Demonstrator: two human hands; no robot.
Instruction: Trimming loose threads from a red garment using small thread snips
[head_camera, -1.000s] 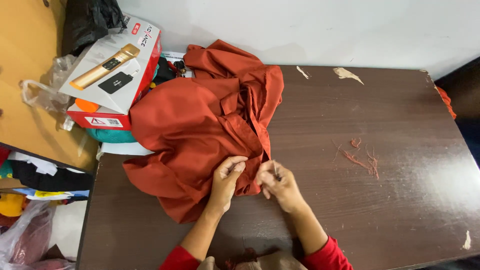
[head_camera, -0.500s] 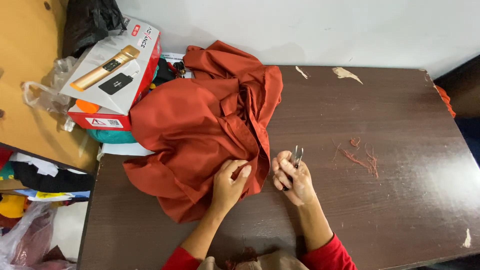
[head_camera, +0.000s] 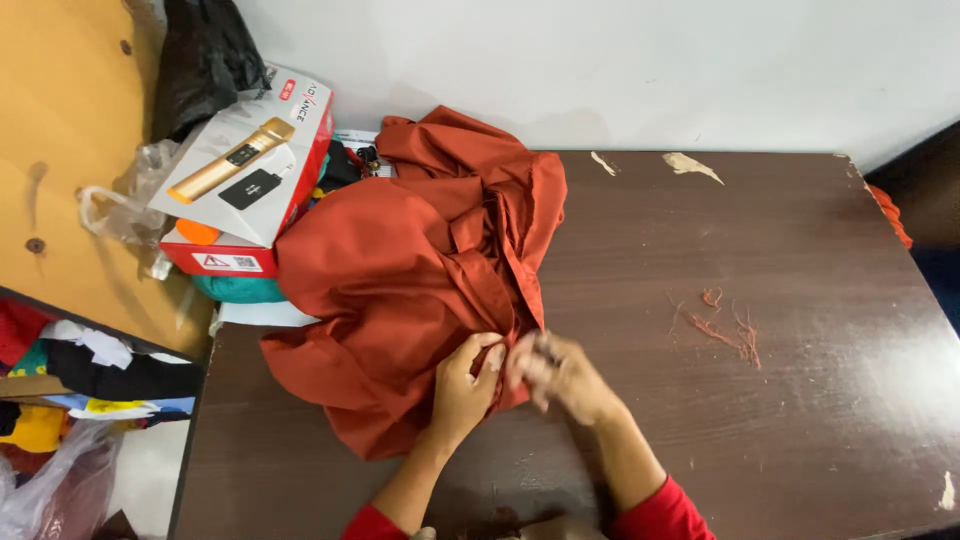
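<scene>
A rust-orange garment (head_camera: 400, 280) lies bunched on the left part of a dark brown wooden table (head_camera: 780, 430). My left hand (head_camera: 463, 385) pinches the garment's lower right edge between thumb and fingers. My right hand (head_camera: 562, 375) is right beside it at the same edge, blurred by motion, its fingers curled. Half a second ago it held a small metal clipper. A dark tip shows at its fingertips, but the tool itself is lost in the blur. Both of my sleeves are red.
Orange thread scraps (head_camera: 725, 325) lie on the table right of my hands. A white and red carton (head_camera: 250, 170), a black bag (head_camera: 205, 60) and a clear plastic bag (head_camera: 120, 210) sit beyond the table's left corner. Folded clothes (head_camera: 90, 370) are stacked at the far left.
My right hand lifted off the fabric holding a small metal clipper, then swung back left to the garment edge beside my left hand. The left hand kept its pinch.
</scene>
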